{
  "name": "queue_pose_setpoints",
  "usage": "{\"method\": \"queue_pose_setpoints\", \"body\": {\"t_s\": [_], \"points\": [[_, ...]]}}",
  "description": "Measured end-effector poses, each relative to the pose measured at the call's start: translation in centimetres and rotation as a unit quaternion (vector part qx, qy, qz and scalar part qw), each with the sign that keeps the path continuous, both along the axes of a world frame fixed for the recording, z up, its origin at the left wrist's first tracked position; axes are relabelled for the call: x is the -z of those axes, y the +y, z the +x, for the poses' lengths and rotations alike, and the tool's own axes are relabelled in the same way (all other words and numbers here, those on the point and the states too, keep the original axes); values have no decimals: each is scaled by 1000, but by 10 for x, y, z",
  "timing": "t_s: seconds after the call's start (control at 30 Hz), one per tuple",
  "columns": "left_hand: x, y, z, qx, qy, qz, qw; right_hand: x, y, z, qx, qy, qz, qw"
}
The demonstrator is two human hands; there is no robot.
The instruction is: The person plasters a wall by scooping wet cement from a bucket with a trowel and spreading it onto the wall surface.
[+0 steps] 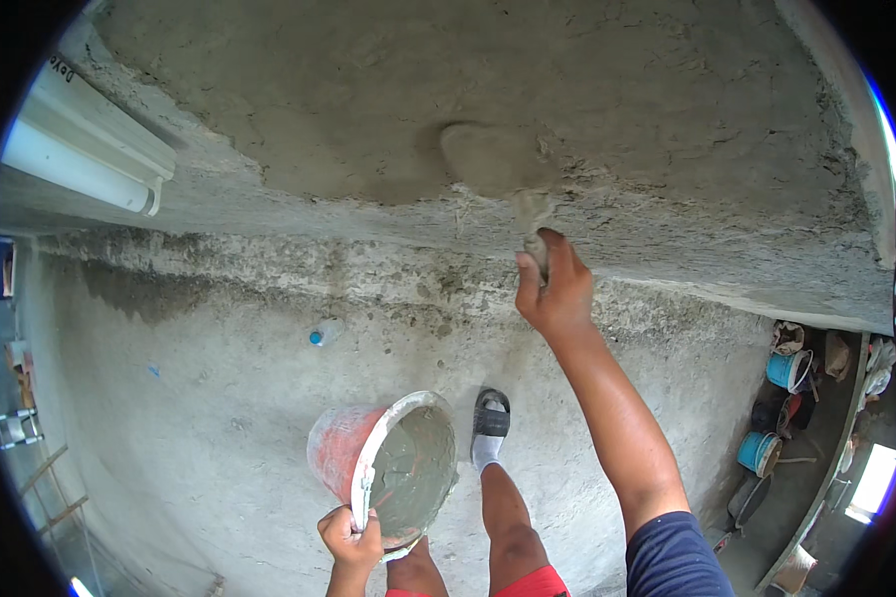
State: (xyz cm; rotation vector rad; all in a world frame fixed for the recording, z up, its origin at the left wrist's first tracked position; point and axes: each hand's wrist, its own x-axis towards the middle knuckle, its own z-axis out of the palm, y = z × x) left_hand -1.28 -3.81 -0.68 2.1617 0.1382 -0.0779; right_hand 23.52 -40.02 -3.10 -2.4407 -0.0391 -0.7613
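My right hand (560, 289) is closed round the handle of a plastering trowel (534, 211). The trowel's blade, coated in the same grey, lies against wet mortar on the wall (348, 109), and its outline is hard to make out. Low and to the left, my left hand (350, 537) grips the rim of a red bucket (343, 448), which is tilted with its mouth toward the right. Grey wet mortar (413, 473) sits inside the bucket. Its outside is smeared with dried white-grey residue.
A clear bottle with a blue cap (317, 337) is on the concrete floor (209, 398) near the wall. A tube lamp (80, 164) juts from the wall at left. Blue buckets (757, 453) and other items stand at right. My sandalled foot (491, 413) is beside the bucket.
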Motion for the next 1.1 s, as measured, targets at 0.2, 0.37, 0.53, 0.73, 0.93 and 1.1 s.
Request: {"method": "queue_pose_setpoints", "body": {"t_s": [0.2, 0.37, 0.53, 0.73, 0.93, 1.1], "points": [[7, 5, -5, -22, -18, -24, 999, 30, -30, -26, -25, 80, -77, 994], [7, 10, -8, -19, 5, -10, 1000, 10, -45, -34, 20, 2, -34, 999], [7, 6, -8, 3, 18, -4, 1000, 34, -78, -16, 65, -20, -47, 997], [9, 5, -13, -16, 17, -23, 999, 75, -62, -64, 95, 83, 30, 992], [1, 4, -8, 6, 12, -4, 1000, 11, -27, -48, 42, 35, 81, 995], [1, 3, -8, -3, 2, -6, 1000, 2, -28, -11, 20, 28, -42, 999]]}}
